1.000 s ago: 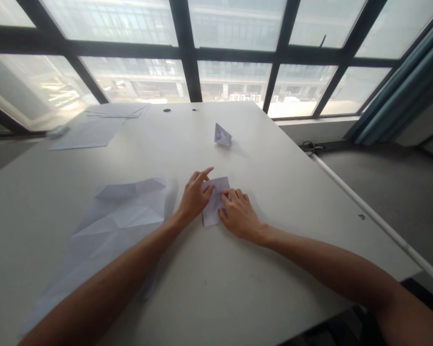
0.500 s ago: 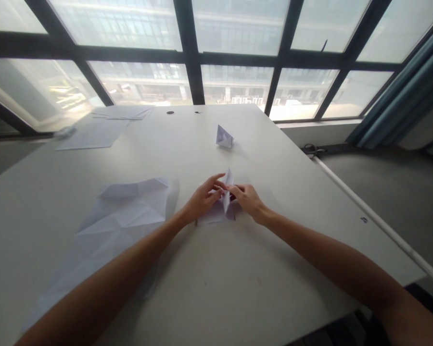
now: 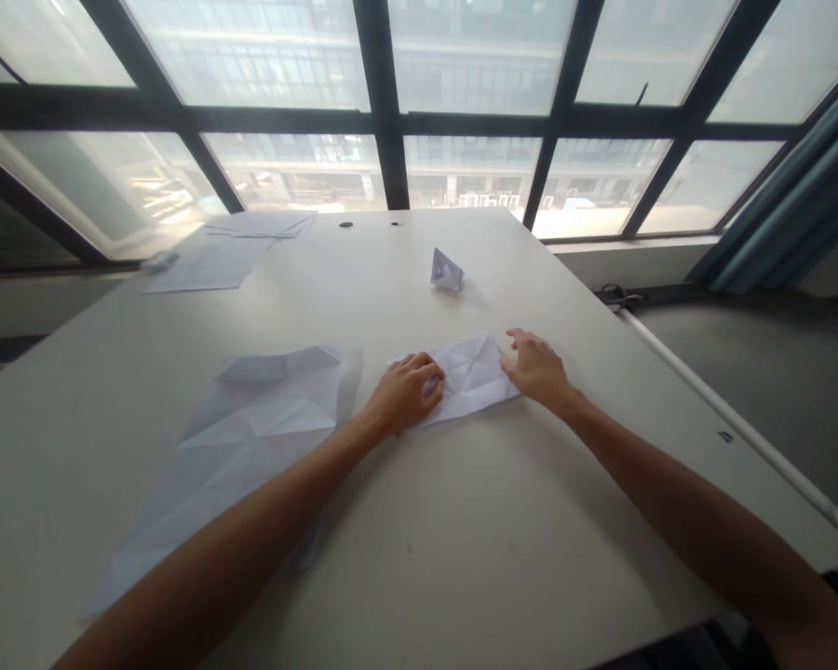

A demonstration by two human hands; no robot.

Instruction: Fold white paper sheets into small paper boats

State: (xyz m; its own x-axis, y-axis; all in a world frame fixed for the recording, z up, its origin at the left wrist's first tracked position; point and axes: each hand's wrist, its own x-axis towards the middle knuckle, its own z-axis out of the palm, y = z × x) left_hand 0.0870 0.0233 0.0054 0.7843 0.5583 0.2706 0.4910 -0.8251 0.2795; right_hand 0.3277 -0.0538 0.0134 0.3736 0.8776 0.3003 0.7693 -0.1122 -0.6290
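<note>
A small creased white paper (image 3: 469, 377) lies unfolded and flat on the white table (image 3: 461, 521). My left hand (image 3: 406, 391) rests on its left end with the fingers curled and pressed down. At the paper's right edge my right hand (image 3: 536, 368) has its fingers spread and touches the sheet. A small folded paper figure (image 3: 446, 270) stands farther back on the table.
A large crumpled white sheet (image 3: 251, 428) lies left of my hands. Flat sheets (image 3: 230, 251) sit at the far left by the window. The table's right edge drops to a grey floor with a white pipe (image 3: 726, 419). A blue curtain (image 3: 803, 205) hangs at the right.
The small paper was folded and held up between both hands; now it is spread open flat, with my hands moved apart to its two ends.
</note>
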